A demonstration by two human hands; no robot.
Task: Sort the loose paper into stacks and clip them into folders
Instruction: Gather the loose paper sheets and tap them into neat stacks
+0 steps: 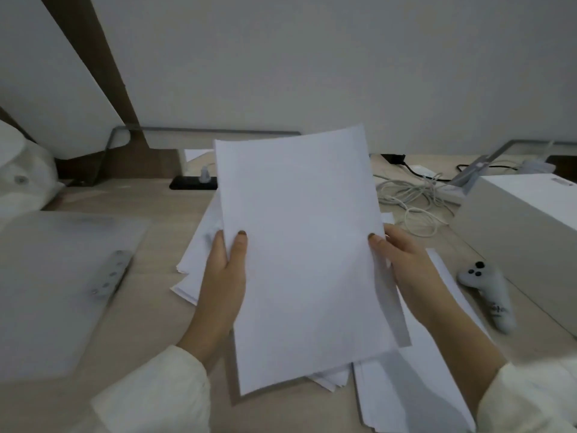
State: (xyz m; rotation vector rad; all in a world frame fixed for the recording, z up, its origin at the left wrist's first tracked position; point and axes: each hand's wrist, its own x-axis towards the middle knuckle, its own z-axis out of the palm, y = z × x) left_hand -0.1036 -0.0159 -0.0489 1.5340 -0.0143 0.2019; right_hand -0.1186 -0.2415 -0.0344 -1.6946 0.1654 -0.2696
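Note:
A stack of white paper sheets (304, 245) is lifted above the desk in the middle of the view. My left hand (223, 276) grips its left edge with the thumb on top. My right hand (402, 260) grips its right edge the same way. Beneath the lifted stack, more loose white sheets (195, 260) lie spread on the desk, some showing at the lower right. A translucent folder (62, 276) lies flat at the left, with a metal clip bar (110, 273) along its right side.
A white box (524, 220) stands at the right, with a white handheld controller (488, 292) in front of it. Tangled white cables (412, 198) and a black power strip (193, 182) lie at the back. A white bag (22, 173) sits far left.

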